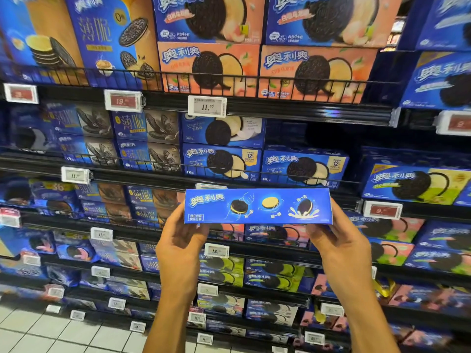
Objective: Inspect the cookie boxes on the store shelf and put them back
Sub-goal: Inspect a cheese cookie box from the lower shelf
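A blue cookie box (257, 206) is held level in front of the shelves, its long narrow side with three cookie pictures facing me. My left hand (181, 240) grips its left end, thumb on the near face and fingers behind. My right hand (339, 238) grips the right end the same way. Right behind and above it, on the second shelf, stand matching blue cheese-flavour boxes (221, 160), and there is a dark gap (305, 135) above the right one.
Black wire-fronted shelves (229, 108) run across the whole view, packed with blue, peach and green cookie boxes (316, 72). Price tags (207, 106) hang along the shelf edges. White floor tiles (51, 335) show at the bottom left.
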`<state>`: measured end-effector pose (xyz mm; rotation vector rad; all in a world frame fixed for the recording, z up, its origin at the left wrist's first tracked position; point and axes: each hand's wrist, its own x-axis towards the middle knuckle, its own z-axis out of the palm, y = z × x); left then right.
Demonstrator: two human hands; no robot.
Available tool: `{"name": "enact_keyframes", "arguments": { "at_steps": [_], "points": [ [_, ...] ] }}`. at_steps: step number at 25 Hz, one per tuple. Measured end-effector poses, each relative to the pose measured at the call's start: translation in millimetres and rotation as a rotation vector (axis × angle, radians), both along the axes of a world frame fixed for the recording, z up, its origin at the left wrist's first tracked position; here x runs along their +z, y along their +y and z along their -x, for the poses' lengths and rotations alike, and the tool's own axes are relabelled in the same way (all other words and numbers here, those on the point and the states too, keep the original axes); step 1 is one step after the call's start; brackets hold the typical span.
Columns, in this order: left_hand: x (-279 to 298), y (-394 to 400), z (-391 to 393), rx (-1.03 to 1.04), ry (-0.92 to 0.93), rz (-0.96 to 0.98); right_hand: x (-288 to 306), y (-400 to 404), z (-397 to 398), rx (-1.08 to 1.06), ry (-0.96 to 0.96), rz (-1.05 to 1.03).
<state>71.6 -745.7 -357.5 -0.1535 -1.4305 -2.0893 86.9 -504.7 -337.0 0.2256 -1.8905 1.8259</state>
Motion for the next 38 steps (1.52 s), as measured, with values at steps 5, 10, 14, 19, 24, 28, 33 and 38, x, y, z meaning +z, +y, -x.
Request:
{"name": "enact_keyframes", "arguments": {
  "at_steps": [5,10,14,19,24,28,33,38],
  "points": [
    [4,-5,-4,-0.030,0.042,0.006,-3,-4,1,0.014,0.079,0.072],
    [4,-9,-5,-0.049,0.057,0.026,-4,-6,3,-0.002,0.080,0.073],
    [5,-10,-6,-0.057,0.039,0.077,-2,-5,1,-0.016,0.058,0.059],
    [7,-9,-6,-0.104,-0.029,0.113,3,-5,0,-0.078,0.017,0.051],
    [14,-3,-8,-0.204,-0.164,0.058,7,-7,-2,-0.127,-0.087,0.118],
    [11,-1,-6,-0.180,-0.253,-0.023,5,-9,-5,-0.131,-0.189,0.129],
    [6,-6,-2,-0.169,-0.265,-0.122,4,-7,-8,0.118,-0.207,0.317],
    [14,-2,4,-0.246,-0.276,-0.094,8,-14,-17,0.382,-0.314,0.650]
  ]
}}
